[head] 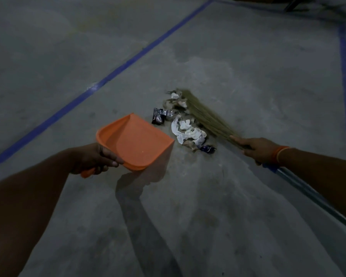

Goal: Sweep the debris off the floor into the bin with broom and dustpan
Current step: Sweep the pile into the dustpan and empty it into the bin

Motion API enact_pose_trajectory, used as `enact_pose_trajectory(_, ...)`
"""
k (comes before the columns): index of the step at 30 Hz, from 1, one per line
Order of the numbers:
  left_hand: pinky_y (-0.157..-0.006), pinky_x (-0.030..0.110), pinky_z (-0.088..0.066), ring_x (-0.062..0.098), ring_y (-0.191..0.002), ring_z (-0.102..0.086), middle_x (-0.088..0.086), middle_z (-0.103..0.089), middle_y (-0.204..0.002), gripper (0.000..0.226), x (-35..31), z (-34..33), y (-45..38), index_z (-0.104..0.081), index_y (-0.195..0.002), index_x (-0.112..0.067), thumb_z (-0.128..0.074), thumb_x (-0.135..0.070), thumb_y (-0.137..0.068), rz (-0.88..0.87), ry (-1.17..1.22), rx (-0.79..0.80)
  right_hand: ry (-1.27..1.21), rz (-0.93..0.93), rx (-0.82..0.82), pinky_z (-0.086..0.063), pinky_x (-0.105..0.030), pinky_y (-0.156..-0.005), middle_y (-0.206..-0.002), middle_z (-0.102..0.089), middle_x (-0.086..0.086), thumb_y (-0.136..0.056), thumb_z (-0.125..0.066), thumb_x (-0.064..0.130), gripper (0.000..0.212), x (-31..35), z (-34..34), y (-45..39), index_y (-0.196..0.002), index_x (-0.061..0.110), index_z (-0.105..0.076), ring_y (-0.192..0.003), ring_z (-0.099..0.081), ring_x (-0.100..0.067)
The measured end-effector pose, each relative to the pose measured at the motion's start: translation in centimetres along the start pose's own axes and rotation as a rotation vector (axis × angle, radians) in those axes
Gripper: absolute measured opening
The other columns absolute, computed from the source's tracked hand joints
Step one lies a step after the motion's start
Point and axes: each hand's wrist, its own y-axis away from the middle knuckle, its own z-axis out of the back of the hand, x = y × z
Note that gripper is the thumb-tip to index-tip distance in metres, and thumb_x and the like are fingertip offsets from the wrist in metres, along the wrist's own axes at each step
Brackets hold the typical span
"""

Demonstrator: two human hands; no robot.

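- The debris, a small heap of crumpled white paper, dry brown scraps and dark shiny wrappers (185, 124), lies on the grey concrete floor (208, 206) between the two hands, just ahead of both.
- The orange plastic dustpan (137, 139) sits just left of the heap, its lip near the scraps; its shadow below suggests it may be raised off the floor, though I cannot tell for sure.
- The left hand (97, 159) grips the dustpan's handle, fingers curled round it, thumb on the pan's rear wall.
- The right hand (257, 149) holds the straw-coloured grass broom (206, 116) where bristles meet its handle, fingers wrapped; the bristles lie against the heap's far side.
- Risk: if the lip stays lifted, scraps would slide under it; a hard stroke could scatter light paper past the pan.
- Room: bare concrete lies all round the hands; blue tape lines (116, 70) run beyond the left hand and beyond the right. No bin is in view.
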Motion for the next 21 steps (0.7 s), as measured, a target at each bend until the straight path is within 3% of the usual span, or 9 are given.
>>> enact_pose_trajectory(3, -0.035, 0.018, -0.038, 0.008, -0.042, -0.049, 0.009, -0.063, -0.065, 0.023, -0.3, 0.1, -1.0, -0.077, -0.099, -0.005, -0.06, 0.009, -0.091, -0.009, -0.011, 0.01, 0.123, 0.098, 0.023, -0.048, -0.017, -0.057, -0.073, -0.06, 0.005, -0.102, -0.039, 0.019, 0.064, 0.2, 0.7, -1.3, -0.144, 0.052, -0.003, -0.052, -0.063, -0.012)
enact_pose_trajectory(7, -0.039, 0.02, -0.04, 0.009, -0.05, -0.051, 0.01, -0.066, -0.08, 0.023, 0.3, 0.7, -2.0, -0.077, -0.101, -0.004, -0.061, 0.009, -0.09, -0.005, -0.014, 0.02, 0.291, 0.224, -0.005, -0.049, -0.027, -0.068, -0.09, -0.061, -0.008, -0.102, -0.039, 0.022, 0.066, -0.4, 0.3, -2.6, -0.145, 0.056, -0.003, -0.059, -0.055, -0.008)
enact_pose_trajectory(10, -0.04, 0.02, -0.041, 0.01, -0.052, -0.052, 0.008, -0.068, -0.081, 0.025, 1.0, 0.7, -2.4, -0.079, -0.099, -0.005, -0.061, 0.009, -0.09, 0.006, 0.008, 0.033, 0.284, 0.289, -0.043, -0.042, -0.029, -0.074, -0.093, -0.052, -0.004, -0.102, -0.04, 0.022, 0.063, 0.3, -0.6, -2.1, -0.15, 0.046, -0.007, -0.065, -0.043, -0.001)
enact_pose_trajectory(15, -0.04, 0.02, -0.041, 0.01, -0.052, -0.052, 0.008, -0.069, -0.082, 0.024, 1.4, 0.9, -2.5, -0.08, -0.096, -0.006, -0.062, 0.009, -0.089, 0.001, 0.039, 0.051, 0.246, 0.402, -0.042, -0.033, -0.026, -0.072, -0.084, -0.039, 0.016, -0.102, -0.042, 0.024, 0.065, 0.7, -2.9, -0.9, -0.15, 0.048, -0.006, -0.072, -0.039, 0.002)
enact_pose_trajectory(21, -0.039, 0.019, -0.041, 0.009, -0.051, -0.054, 0.009, -0.069, -0.081, 0.027, 2.1, 0.7, -2.1, -0.081, -0.092, -0.008, -0.06, 0.009, -0.089, -0.038, 0.087, 0.057, 0.197, 0.472, -0.059, -0.029, -0.022, -0.071, -0.084, -0.038, 0.017, -0.102, -0.04, 0.025, 0.062, 2.0, -4.3, 2.1, -0.15, 0.047, -0.008, -0.073, -0.039, 0.003)
